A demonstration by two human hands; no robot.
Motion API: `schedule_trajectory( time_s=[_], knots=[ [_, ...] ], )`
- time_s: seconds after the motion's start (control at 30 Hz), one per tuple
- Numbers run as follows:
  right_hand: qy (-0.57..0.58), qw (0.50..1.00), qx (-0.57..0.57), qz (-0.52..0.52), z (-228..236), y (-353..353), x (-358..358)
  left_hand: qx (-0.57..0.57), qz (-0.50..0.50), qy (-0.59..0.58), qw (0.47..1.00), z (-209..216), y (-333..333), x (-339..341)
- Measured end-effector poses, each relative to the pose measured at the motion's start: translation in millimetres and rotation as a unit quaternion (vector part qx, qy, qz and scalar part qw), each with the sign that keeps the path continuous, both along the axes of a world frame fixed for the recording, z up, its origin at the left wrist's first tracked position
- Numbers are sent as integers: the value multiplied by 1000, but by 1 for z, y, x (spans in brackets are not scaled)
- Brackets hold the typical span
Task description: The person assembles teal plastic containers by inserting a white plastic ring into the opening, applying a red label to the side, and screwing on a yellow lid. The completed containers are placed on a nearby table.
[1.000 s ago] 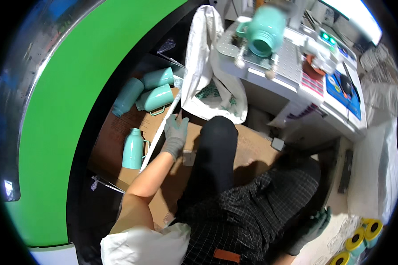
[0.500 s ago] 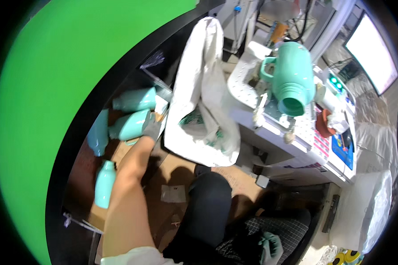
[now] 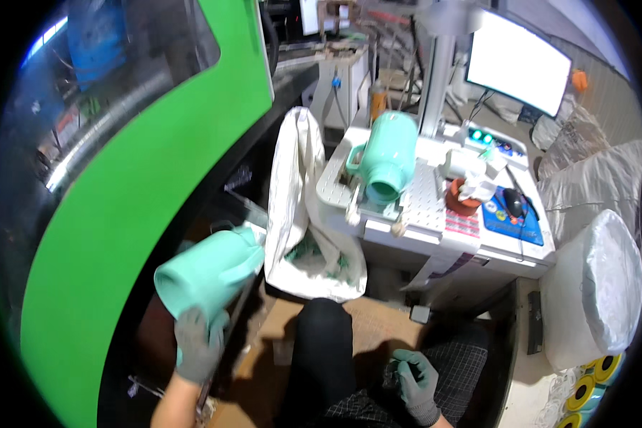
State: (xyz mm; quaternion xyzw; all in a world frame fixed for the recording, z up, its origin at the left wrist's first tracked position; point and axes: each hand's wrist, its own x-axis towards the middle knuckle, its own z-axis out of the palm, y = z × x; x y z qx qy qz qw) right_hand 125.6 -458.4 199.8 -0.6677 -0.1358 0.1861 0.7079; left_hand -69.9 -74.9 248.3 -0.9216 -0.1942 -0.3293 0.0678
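Note:
My left hand (image 3: 198, 347), in a grey work glove, is closed on a mint-green plastic jug shell (image 3: 210, 271). The shell lies tilted over the dark bin at my left, its broad base to the left and its narrower end toward the white sack. My fingers grip its near side; exactly which part they hold is hard to see. My right hand (image 3: 415, 385), gloved in pale green and grey, rests over my right thigh with curled fingers; what lies in them, if anything, is hidden. A second mint-green jug shell (image 3: 391, 153) with a side handle lies on the white workbench, mouth toward me.
A white woven sack (image 3: 292, 196) with green scraps stands ahead, between the green machine (image 3: 157, 135) and the workbench (image 3: 424, 200). The bench carries a red-brown pot (image 3: 462, 197), mouse (image 3: 513, 202) and monitor (image 3: 519, 63). At right stands a plastic-lined white container (image 3: 585, 292).
My left hand, earlier reaching among several shells in the bin, has raised one jug shell. My view has swung, so the bench sits farther left and my right hand shows more fully.

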Motion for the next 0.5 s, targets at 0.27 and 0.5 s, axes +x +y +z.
schedule_trajectory(
  time_s=[0.27,0.5],
  knots=[
    [-129,977,133,-110,47,-33,-7,-736,-232,95,629,-81,-113,64],
    [-180,980,-1,-83,23,-93,-69,-363,-520,135,761,51,-270,111]
  ],
)
